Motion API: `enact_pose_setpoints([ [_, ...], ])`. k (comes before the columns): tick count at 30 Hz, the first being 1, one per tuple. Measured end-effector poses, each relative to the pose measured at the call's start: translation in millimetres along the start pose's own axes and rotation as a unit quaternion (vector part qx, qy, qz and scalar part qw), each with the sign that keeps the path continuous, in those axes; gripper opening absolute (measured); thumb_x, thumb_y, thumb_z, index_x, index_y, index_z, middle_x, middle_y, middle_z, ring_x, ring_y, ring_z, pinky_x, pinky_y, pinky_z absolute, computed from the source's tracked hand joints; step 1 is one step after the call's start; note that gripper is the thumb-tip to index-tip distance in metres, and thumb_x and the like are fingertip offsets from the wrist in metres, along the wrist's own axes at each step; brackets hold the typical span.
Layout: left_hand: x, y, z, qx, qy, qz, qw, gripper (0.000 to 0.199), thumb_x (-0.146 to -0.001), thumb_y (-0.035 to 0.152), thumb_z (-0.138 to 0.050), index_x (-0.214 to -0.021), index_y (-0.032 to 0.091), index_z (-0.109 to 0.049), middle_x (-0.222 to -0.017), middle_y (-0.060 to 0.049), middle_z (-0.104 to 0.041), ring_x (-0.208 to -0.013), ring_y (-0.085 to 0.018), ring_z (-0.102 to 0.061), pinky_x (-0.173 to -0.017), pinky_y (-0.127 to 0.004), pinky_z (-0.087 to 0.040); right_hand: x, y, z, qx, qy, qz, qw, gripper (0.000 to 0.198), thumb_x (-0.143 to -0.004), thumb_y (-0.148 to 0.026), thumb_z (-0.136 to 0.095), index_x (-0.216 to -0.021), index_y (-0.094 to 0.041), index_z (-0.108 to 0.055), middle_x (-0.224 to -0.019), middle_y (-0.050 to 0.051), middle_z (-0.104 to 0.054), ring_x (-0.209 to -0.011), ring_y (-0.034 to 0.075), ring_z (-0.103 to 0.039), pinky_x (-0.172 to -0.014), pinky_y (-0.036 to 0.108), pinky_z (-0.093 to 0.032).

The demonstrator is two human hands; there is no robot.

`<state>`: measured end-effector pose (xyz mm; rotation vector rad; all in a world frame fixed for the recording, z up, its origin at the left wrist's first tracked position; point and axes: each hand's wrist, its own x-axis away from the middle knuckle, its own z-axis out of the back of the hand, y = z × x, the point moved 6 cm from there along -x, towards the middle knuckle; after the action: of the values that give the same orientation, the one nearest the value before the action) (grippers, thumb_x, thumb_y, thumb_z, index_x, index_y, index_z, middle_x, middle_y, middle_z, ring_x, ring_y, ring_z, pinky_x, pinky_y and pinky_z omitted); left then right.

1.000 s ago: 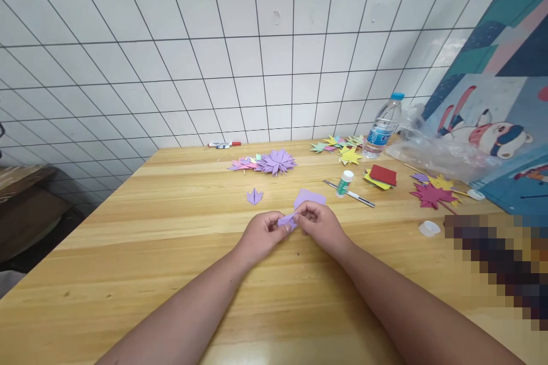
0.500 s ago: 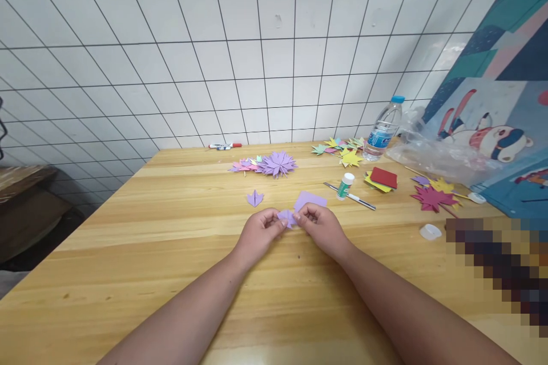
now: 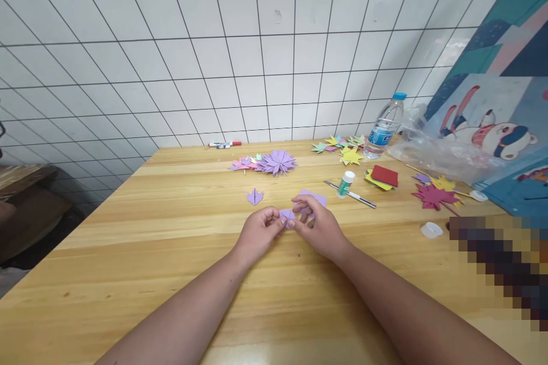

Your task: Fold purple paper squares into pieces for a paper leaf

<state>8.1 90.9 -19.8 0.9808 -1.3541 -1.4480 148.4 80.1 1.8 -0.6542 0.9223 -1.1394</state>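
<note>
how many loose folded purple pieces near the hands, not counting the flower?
2. One piece is in the left hand; another piece lies on the table just beyond that hand. The right hand may hide more.

a small purple paper (image 3: 287,215) (folded, creases showing) sits in the left fingers (image 3: 271,215).

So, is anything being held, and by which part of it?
The folded purple paper, left side pinched by the left hand; for the right hand, I cannot tell.
</note>
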Motion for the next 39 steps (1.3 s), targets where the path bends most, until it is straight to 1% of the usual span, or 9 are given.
enact_pose_setpoints([
  [2,0,0,-2,-0.03,-0.013,-0.017,0.999,0.02,-0.071,0.033,-0.063,-0.067,0.015,-0.055,-0.058,0.003,-0.053,-0.054,-0.01,-0.046,-0.053,-0.021,-0.036,1,-4,-2,0.023,-0.013,0.037,0.999,0.031,-0.073,-0.026,-0.062,-0.104,-0.024,-0.057,-0.092,0.002,-0.061,-0.074,0.013,-0.054,-0.061,0.024,-0.043],
  [4,0,0,-3,-0.049,-0.018,-0.026,0.998,0.019,-0.072,0.033,-0.062,-0.069,0.015,-0.057,-0.061,0.002,-0.054,-0.056,-0.01,-0.047,-0.054,-0.021,-0.037,1,-5,-4,0.048,-0.02,0.052,0.997,0.02,-0.076,-0.025,-0.061,-0.095,-0.024,-0.062,-0.086,0.002,-0.062,-0.074,0.014,-0.055,-0.062,0.025,-0.044],
  [9,1,-1,-4,-0.054,-0.022,-0.034,0.998,0.018,-0.072,0.034,-0.061,-0.07,0.015,-0.058,-0.064,0.001,-0.056,-0.058,-0.011,-0.049,-0.056,-0.022,-0.038,1,-5,-1,0.08,-0.014,0.045,0.996,0.018,-0.08,-0.026,-0.057,-0.096,-0.024,-0.065,-0.086,0.003,-0.064,-0.07,0.014,-0.056,-0.063,0.026,-0.044],
  [12,1,-1,-4,-0.069,-0.027,-0.035,0.997,0.017,-0.074,0.032,-0.058,-0.074,0.015,-0.06,-0.067,0.0,-0.058,-0.06,-0.012,-0.05,-0.058,-0.022,-0.039,1,-7,0,0.089,-0.018,0.048,0.995,0.02,-0.083,-0.026,-0.052,-0.096,-0.024,-0.066,-0.086,0.003,-0.066,-0.074,0.015,-0.058,-0.067,0.026,-0.044],
  [16,2,-2,-5,-0.098,-0.031,-0.036,0.994,0.017,-0.076,0.031,-0.056,-0.073,0.015,-0.059,-0.065,0.001,-0.056,-0.06,-0.012,-0.049,-0.057,-0.022,-0.038,1,-5,1,0.078,-0.019,0.033,0.996,0.022,-0.086,-0.028,-0.046,-0.093,-0.024,-0.067,-0.088,0.002,-0.069,-0.079,0.016,-0.06,-0.071,0.026,-0.044],
  [22,2,-2,-6,-0.064,-0.039,-0.04,0.996,0.015,-0.076,0.029,-0.057,-0.077,0.015,-0.06,-0.071,-0.002,-0.061,-0.063,-0.013,-0.054,-0.061,-0.023,-0.041,0,0,1,0.073,-0.015,0.006,0.997,0.023,-0.087,-0.031,-0.045,-0.086,-0.024,-0.066,-0.083,0.0,-0.069,-0.075,0.015,-0.062,-0.068,0.025,-0.044],
  [28,0,-5,-7,-0.016,-0.052,-0.03,0.998,0.014,-0.077,0.029,-0.057,-0.08,0.016,-0.057,-0.069,-0.002,-0.064,-0.063,-0.013,-0.057,-0.06,-0.022,-0.042,1,1,-2,0.053,-0.032,-0.011,0.998,0.022,-0.084,-0.03,-0.047,-0.099,-0.025,-0.063,-0.078,0.0,-0.068,-0.069,0.014,-0.062,-0.063,0.024,-0.044],
  [33,3,-2,-11,-0.053,-0.072,-0.042,0.995,0.016,-0.077,0.031,-0.058,-0.083,0.016,-0.061,-0.076,-0.005,-0.068,-0.071,-0.015,-0.061,-0.066,-0.024,-0.045,3,0,-5,0.077,-0.058,-0.013,0.995,0.02,-0.082,-0.034,-0.051,-0.096,-0.026,-0.063,-0.076,-0.002,-0.069,-0.062,0.012,-0.059,-0.058,0.023,-0.041],
  [39,3,-5,-12,-0.081,-0.068,-0.04,0.994,0.015,-0.075,0.03,-0.06,-0.076,0.016,-0.062,-0.069,-0.002,-0.066,-0.06,-0.012,-0.058,-0.058,-0.021,-0.043,5,-2,-7,0.097,-0.073,-0.021,0.992,0.016,-0.079,-0.033,-0.052,-0.082,-0.024,-0.065,-0.07,-0.002,-0.068,-0.056,0.011,-0.054,-0.05,0.021,-0.035],
])
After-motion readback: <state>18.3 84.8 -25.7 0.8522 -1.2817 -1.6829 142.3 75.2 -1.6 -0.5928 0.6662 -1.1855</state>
